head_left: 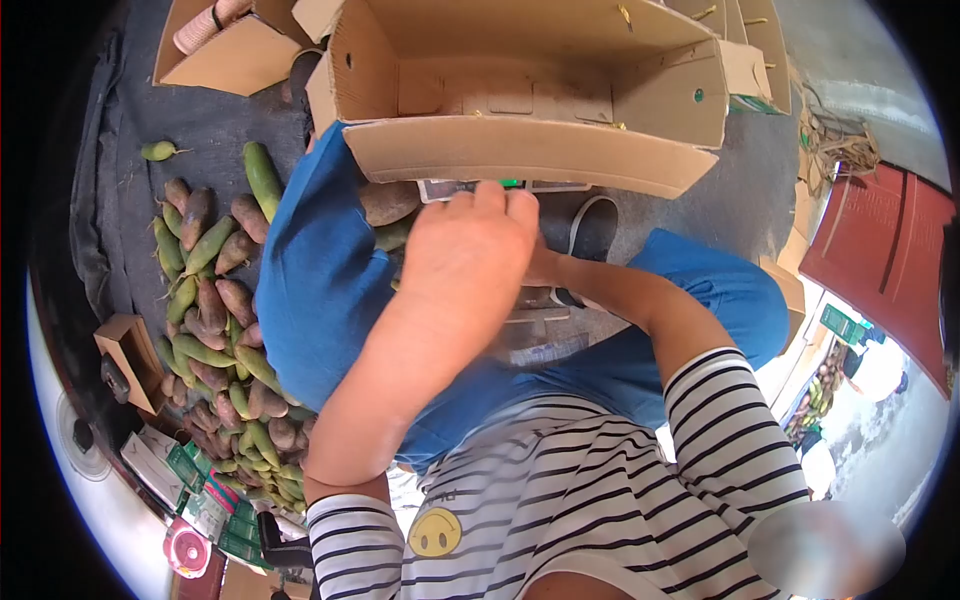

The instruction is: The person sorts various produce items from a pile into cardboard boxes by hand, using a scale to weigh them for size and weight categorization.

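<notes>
My left hand (pixel 475 240) is in front of my lap, knuckles up. Its fingers curl downward out of sight, and anything inside them is hidden. My right hand (pixel 541 264) lies mostly behind the left one, its fingers covered. Just beyond the knuckles, a flat panel (pixel 438 189) with a bright green patch shows under the near flap of an open cardboard box (pixel 530 155). The bottom of this box is visible, with small yellowish bits along its near edge. A large brown fruit or vegetable (pixel 388 203) rests beside my left knee, partly covered.
Green and brown elongated produce (pixel 215 310) is piled on dark sheeting at left. Cardboard boxes stand at the upper left (pixel 235 60) and upper right (pixel 765 50). A dark shoe (pixel 594 230) is by my right knee. A pink fan (pixel 188 548) sits lower left.
</notes>
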Demonstrator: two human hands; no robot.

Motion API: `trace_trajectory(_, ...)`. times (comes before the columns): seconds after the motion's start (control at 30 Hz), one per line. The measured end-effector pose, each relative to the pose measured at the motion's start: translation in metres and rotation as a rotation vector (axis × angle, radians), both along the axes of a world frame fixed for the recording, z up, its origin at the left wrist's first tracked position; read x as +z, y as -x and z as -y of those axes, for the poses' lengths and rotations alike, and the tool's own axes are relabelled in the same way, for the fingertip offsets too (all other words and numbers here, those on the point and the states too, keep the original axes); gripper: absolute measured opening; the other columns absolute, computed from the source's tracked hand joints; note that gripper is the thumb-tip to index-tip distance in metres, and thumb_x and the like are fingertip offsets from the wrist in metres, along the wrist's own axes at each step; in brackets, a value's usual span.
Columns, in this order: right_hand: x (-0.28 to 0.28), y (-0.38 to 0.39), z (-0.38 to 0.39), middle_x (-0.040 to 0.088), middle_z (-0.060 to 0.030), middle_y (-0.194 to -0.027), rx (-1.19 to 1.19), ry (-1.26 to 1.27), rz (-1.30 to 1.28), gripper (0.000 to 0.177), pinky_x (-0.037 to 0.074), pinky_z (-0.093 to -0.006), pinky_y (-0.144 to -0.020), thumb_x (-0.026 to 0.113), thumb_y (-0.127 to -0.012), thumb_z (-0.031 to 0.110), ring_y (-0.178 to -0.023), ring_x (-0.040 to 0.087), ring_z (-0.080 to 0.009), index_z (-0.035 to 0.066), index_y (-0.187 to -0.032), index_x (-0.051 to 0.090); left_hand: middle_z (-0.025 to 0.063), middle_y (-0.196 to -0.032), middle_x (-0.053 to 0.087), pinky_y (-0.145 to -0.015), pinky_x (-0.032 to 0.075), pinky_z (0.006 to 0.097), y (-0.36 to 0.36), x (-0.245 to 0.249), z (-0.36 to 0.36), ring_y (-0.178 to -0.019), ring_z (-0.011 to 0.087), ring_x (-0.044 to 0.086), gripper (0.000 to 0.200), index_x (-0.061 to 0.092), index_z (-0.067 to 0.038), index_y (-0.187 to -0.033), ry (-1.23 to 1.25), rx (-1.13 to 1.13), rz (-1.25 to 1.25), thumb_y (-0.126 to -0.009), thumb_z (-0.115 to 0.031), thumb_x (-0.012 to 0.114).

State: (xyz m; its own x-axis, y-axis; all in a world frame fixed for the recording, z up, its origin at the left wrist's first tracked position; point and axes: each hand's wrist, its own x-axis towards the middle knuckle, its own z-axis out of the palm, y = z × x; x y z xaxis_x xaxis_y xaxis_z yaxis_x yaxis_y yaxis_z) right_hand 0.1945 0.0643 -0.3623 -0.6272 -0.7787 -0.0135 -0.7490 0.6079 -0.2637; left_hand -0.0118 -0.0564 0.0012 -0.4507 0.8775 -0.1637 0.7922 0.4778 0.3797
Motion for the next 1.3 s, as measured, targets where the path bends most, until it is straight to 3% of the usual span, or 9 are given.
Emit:
trace_trajectory(0.2, 0.058, 0.021, 0.02, 0.055, -0.0128, -0.113, -0.271, -0.17, 0.573, 0.065, 0.037, -0.0461, -0.095, 0.07, -0.064, 0.029, -0.11, 0.049, -0.0316, 0.013, -0.123, 0.047, 0.0121, -0.085, 0.057, -0.068, 0.048, 0.0389, 0.004, 0.003, -0.002, -0.078, 0.0302, 0.06, 0.019, 0.054, -0.003, -0.091, -0.13, 0.032, 0.028, -0.078, -0.013, 0.064)
trace_trajectory(0.37, 0.23, 0.078, -0.015, 0.05, -0.0152, -0.121, -0.334, 0.232, 0.856, 0.082, 0.039, -0.043, -0.095, 0.078, -0.058, 0.029, -0.113, 0.047, -0.0326, 0.008, -0.129, 0.042, 0.0154, -0.099, 0.058, -0.066, 0.05, 0.0375, 0.025, 0.008, -0.002, -0.081, 0.0316, 0.061, 0.02, 0.054, -0.002, -0.097, -0.345, 0.281, -0.223, -0.079, -0.009, 0.061)
trace_trajectory(0.5, 0.397, 0.109, -0.062, 0.051, -0.014, -0.123, -0.516, 0.407, 0.753, 0.088, 0.037, -0.0387, -0.101, 0.079, -0.056, 0.029, -0.118, 0.047, -0.0293, 0.003, -0.13, 0.041, 0.0165, -0.105, 0.058, -0.066, 0.051, 0.0364, 0.044, -0.004, 0.005, -0.082, 0.0302, 0.062, 0.023, 0.054, -0.003, -0.099, -0.183, 0.412, -0.439, -0.077, -0.005, 0.059)
trace_trajectory(0.63, 0.46, 0.14, -0.102, 0.047, -0.0162, -0.13, -0.861, 0.444, 0.431, 0.092, 0.032, -0.0364, -0.104, 0.08, -0.059, 0.033, -0.123, 0.044, -0.0263, -0.002, -0.133, 0.037, 0.0127, -0.093, 0.058, -0.064, 0.052, 0.0372, 0.045, -0.031, -0.004, -0.078, 0.028, 0.063, 0.02, 0.055, -0.006, -0.094, 0.08, 0.355, -0.471, -0.075, -0.006, 0.058)
trace_trajectory(0.83, 0.327, 0.244, -0.145, 0.049, -0.0215, -0.126, -0.721, 0.148, 0.536, 0.087, 0.039, -0.0362, -0.098, 0.077, -0.06, 0.041, -0.116, 0.048, -0.0307, -0.005, -0.126, 0.043, 0.0092, -0.081, 0.057, -0.056, 0.052, 0.0367, 0.032, -0.028, -0.004, -0.069, 0.0266, 0.064, 0.01, 0.053, -0.009, -0.086, 0.043, 0.181, -0.419, -0.076, -0.008, 0.055)
trace_trajectory(0.97, 0.261, 0.267, -0.118, 0.056, -0.0198, -0.119, -0.611, -0.41, 0.765, 0.084, 0.042, -0.037, -0.095, 0.082, -0.051, 0.036, -0.113, 0.052, -0.0312, 0.0, -0.121, 0.051, 0.0049, -0.071, 0.054, -0.054, 0.05, 0.0336, 0.023, -0.025, -0.004, -0.058, 0.0215, 0.062, 0.004, 0.054, -0.011, -0.075, 0.056, 0.14, -0.461, -0.075, -0.012, 0.058)
trace_trajectory(1.07, 0.2, 0.267, -0.113, 0.058, -0.016, -0.118, -0.559, -0.48, 0.81, 0.082, 0.042, -0.037, -0.094, 0.085, -0.048, 0.028, -0.112, 0.054, -0.0294, 0.001, -0.119, 0.054, 0.0035, -0.069, 0.053, -0.052, 0.05, 0.0324, 0.024, -0.026, -0.006, -0.056, 0.0194, 0.062, 0.005, 0.054, -0.012, -0.075, 0.102, 0.125, -0.515, -0.074, -0.012, 0.059)
trace_trajectory(1.17, 0.182, 0.261, -0.116, 0.06, -0.0157, -0.117, -0.595, -0.448, 0.813, 0.065, 0.044, -0.0368, -0.093, 0.083, -0.055, 0.028, -0.11, 0.056, -0.028, 0.0, -0.11, 0.062, 0.0031, -0.069, 0.053, -0.051, 0.051, 0.0312, 0.022, -0.026, -0.007, -0.056, 0.0182, 0.062, 0.004, 0.054, -0.012, -0.075, 0.129, 0.115, -0.533, -0.075, -0.013, 0.058)
trace_trajectory(1.3, 0.237, 0.267, -0.108, 0.052, -0.0182, -0.126, -0.688, -0.315, 0.604, 0.081, 0.042, -0.0408, -0.095, 0.077, -0.063, 0.026, -0.116, 0.05, -0.031, 0.006, -0.133, 0.041, 0.0047, -0.073, 0.055, -0.052, 0.052, 0.0329, 0.022, -0.024, -0.007, -0.06, 0.0202, 0.064, 0.002, 0.054, -0.012, -0.078, 0.152, 0.124, -0.492, -0.078, -0.012, 0.056)
